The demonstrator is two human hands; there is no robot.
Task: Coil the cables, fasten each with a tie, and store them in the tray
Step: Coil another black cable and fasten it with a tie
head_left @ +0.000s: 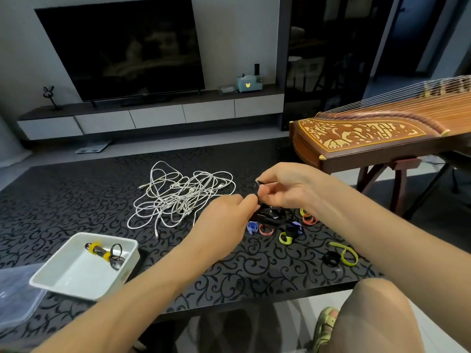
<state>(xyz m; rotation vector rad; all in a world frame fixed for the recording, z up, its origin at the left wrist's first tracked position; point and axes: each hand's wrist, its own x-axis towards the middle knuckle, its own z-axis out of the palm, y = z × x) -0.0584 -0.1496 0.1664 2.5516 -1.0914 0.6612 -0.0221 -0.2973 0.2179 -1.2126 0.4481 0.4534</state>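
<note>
Dim indoor light; soft glare on the glossy table (76,189), wide-angle bending at the edges, slight blur on the hands.

I see tray (76,273) near-left on surface (76,194), tied cable (103,252) in it | cable heap (178,197) behind tray, mid-surface | loose ties (285,236) right of heap | left hand (224,220) and right hand (283,187) meet right of heap, above ties, held cable (270,215) between them

Glossy white plastic tray (128,266), matt patterned cloth tabletop (63,200), polished wooden zither (369,138)
</note>
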